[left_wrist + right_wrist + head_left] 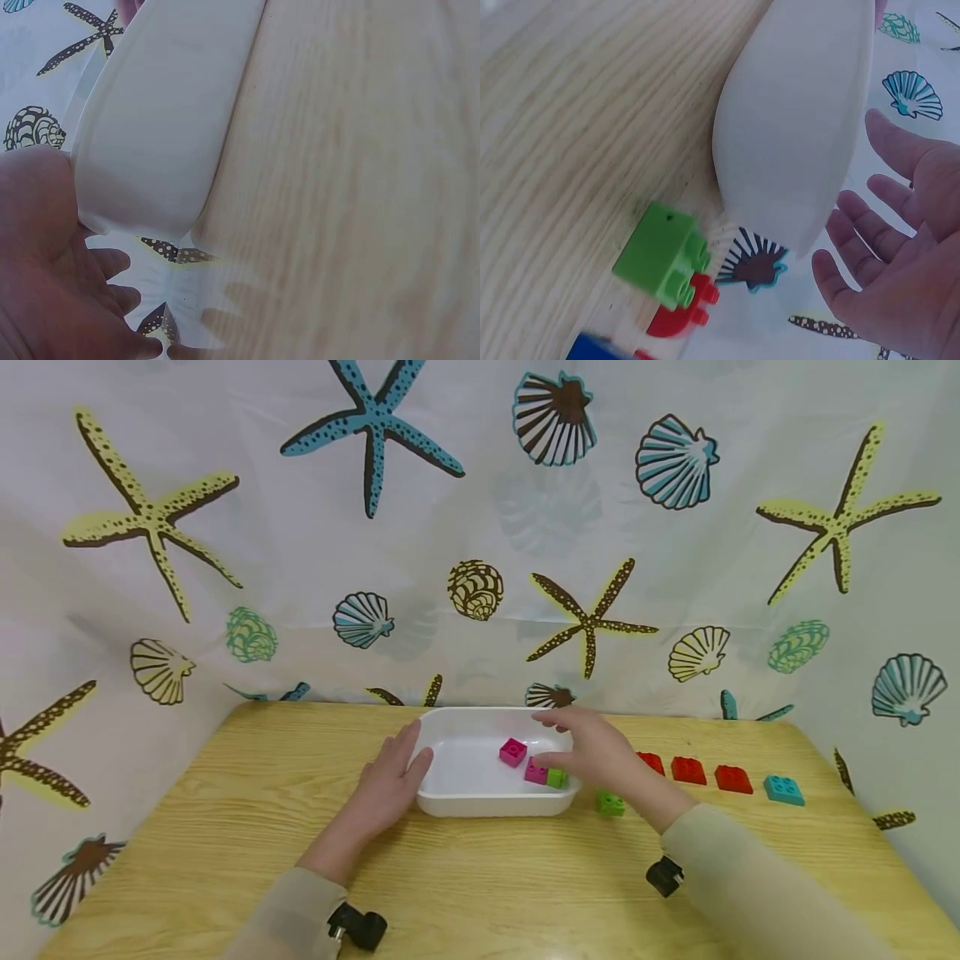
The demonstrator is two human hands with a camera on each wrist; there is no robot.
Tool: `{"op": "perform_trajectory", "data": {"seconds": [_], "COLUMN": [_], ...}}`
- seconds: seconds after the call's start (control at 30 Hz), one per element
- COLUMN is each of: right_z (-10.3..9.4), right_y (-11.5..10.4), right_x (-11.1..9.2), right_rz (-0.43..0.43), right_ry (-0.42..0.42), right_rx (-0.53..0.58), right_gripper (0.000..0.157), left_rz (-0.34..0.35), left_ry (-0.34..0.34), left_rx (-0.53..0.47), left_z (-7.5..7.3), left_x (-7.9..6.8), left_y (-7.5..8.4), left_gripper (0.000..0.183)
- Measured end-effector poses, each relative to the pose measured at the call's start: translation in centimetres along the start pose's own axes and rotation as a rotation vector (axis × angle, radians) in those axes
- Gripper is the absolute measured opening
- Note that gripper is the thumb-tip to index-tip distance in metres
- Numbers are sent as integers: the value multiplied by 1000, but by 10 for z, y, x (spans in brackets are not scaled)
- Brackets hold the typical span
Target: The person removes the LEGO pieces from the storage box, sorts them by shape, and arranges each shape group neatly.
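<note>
A white plastic tub (pixel 487 806) stands on the wooden table near the back curtain. Inside it, toward the right end, lie a pink toy brick (pixel 513 752), a second pink brick (pixel 536 771) and a green brick (pixel 556 778). My left hand (pixel 388 783) rests at the tub's left end, fingers extended and thumb by the rim. Over the right end reaches my right hand (pixel 600 756), with thumb and fingers spread apart. In the right wrist view its relaxed fingers (pixel 862 225) are close beside the tub's end wall and hold nothing.
Right of the tub a green brick (pixel 611 803) lies on the table (pixel 495 877). Behind it, a row runs rightward: a partly covered red brick (pixel 652 762), two more red bricks (pixel 687 770) and a blue brick (pixel 783 789). A seashell-patterned curtain (pixel 465 527) hangs behind.
</note>
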State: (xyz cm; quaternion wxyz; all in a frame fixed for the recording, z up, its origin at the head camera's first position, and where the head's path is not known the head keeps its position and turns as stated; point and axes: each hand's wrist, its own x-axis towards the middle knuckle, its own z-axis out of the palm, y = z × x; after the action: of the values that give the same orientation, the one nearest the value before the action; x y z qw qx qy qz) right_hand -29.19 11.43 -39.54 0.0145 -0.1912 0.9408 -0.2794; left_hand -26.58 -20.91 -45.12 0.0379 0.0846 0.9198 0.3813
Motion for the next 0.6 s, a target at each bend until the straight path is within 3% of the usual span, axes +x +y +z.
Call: {"op": "perform_trajectory", "data": {"seconds": [0.37,0.6], "right_z": [30,43], "right_y": [-13,-12], "right_x": [31,44], "right_rz": [-17,-47], "right_ry": [-48,-42], "right_rx": [-42,-129], "right_gripper": [63,64], "left_rz": [-9,-14], "left_ry": [6,3], "left_rx": [10,15], "left_z": [1,1], "left_x": [-2,0], "left_y": [-1,-2], "left_gripper": [73,74]}}
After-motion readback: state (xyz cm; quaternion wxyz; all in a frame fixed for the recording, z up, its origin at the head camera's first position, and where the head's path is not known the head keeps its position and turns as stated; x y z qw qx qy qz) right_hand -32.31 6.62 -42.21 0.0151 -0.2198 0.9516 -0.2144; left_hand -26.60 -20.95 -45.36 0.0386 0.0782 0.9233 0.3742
